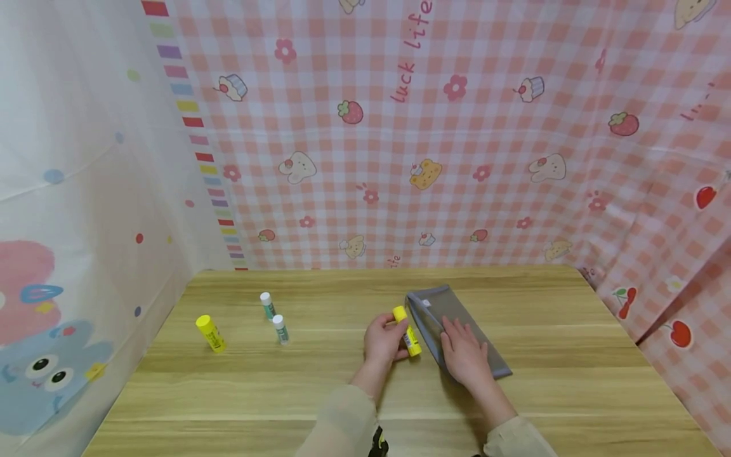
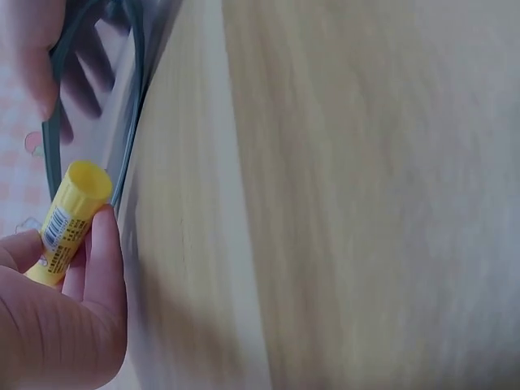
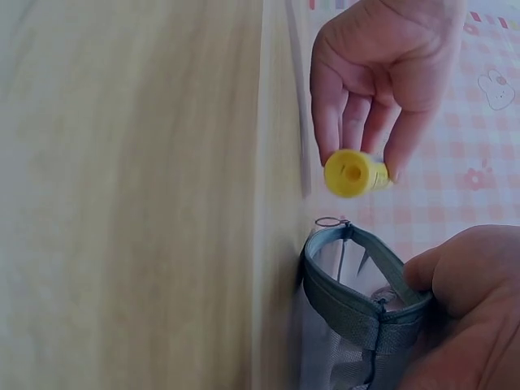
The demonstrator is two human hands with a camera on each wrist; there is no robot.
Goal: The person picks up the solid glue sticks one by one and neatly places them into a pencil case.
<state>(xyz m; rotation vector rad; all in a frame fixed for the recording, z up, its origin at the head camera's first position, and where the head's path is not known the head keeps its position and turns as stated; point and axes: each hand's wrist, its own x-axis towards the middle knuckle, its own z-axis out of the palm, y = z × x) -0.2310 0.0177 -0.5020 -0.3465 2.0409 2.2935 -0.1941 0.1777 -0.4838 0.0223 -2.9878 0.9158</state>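
Note:
My left hand point(image 1: 381, 343) pinches a yellow glue stick point(image 1: 411, 341) between thumb and fingers, just left of a grey mesh zip pouch point(image 1: 457, 304). In the right wrist view the round end of the glue stick point(image 3: 348, 174) faces the pouch's gaping mouth point(image 3: 349, 313). My right hand point(image 1: 467, 355) lies over the pouch and holds it by the rim, its thumb point(image 3: 431, 272) at the edge of the opening. Through the mesh in the left wrist view, the right fingers point(image 2: 81, 85) show behind the teal-grey zip band.
On the left of the wooden table point(image 1: 240, 393) stand another yellow glue stick point(image 1: 212, 334) and two smaller green sticks with white caps, one behind point(image 1: 268, 307) and one in front point(image 1: 280, 331). A pink checked curtain point(image 1: 371, 146) hangs along the back edge.

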